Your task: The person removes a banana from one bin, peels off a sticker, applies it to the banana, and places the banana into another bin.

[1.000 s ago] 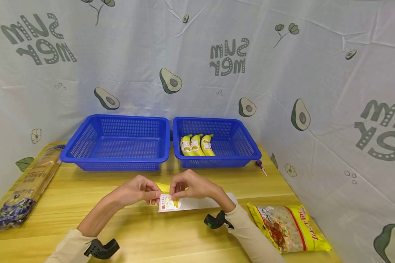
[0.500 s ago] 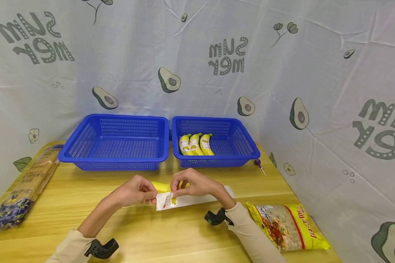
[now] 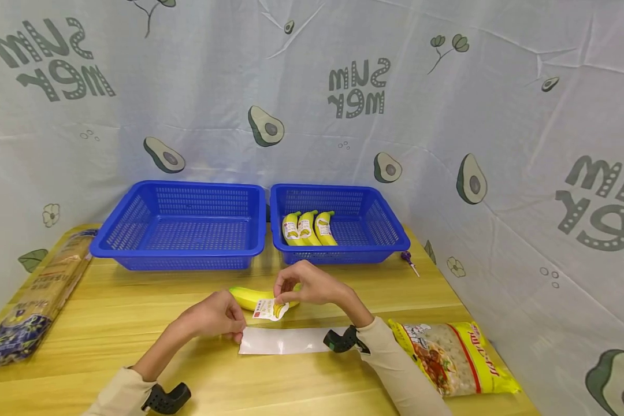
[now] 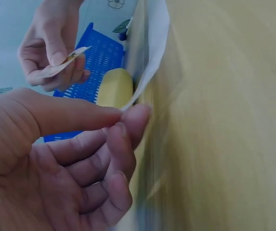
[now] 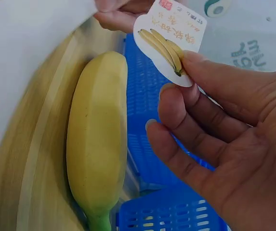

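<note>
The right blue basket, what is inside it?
The right blue basket holds three bananas side by side, each bearing a label. The left blue basket shows only its mesh floor. Anything beneath the bananas is hidden.

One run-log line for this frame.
right hand: pinches sticker | left hand: pinches backing strip | banana: on table, unlabelled

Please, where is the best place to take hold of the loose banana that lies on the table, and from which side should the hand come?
Probably at its thick middle, coming from above. The banana lies flat on the wooden table, its long sides bare, so fingers can wrap across it. The right hand pinches a sticker close above its right end, so the left part is freer. The stem end is thin and would slip.
</note>
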{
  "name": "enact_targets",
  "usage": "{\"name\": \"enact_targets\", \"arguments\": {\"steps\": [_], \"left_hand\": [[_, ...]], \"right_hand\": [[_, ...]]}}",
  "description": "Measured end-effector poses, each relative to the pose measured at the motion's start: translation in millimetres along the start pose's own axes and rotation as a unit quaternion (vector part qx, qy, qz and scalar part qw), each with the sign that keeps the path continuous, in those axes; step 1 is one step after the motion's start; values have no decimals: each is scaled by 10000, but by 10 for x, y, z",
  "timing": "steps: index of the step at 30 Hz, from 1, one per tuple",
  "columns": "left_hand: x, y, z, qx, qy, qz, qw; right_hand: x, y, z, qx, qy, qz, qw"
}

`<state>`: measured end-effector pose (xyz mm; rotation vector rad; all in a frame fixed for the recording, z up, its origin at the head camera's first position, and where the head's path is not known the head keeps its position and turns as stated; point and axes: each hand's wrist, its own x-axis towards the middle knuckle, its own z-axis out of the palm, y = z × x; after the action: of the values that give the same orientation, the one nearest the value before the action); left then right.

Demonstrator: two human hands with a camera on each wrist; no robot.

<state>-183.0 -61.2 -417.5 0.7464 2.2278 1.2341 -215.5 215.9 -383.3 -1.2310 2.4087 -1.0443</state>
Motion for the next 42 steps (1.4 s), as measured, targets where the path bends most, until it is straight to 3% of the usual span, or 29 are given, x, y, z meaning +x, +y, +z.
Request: {"name": "enact_targets", "arguments": {"steps": [7,9,14,18,22,28,32,42], "left_hand": [[-66,76,9,1164,332,-334,9921],[-67,90,-17,1329,392,-266,9900],[-4,95,-93,750,615,490,9941],[99,82,-67,248,1125,654,9912],[219,66,-6,-11,1589,475,9862],[300,87,54,155,2175,285,9755],[311,99,91,420,2374,243,9702],[355,114,174,943,2739,-273,9567]], "right_hand": [[71,67,-16,140,60,43,9999],[80,89,-16,134,105,77,9998],[74,145,-7,212,295,308,9989],[73,182,3,276,512,484,9971],[82,194,8,283,673,517,9960],[103,203,30,149,795,627,9948],[116,223,50,7,819,684,9943],[146,279,108,-306,885,599,9938]]}}
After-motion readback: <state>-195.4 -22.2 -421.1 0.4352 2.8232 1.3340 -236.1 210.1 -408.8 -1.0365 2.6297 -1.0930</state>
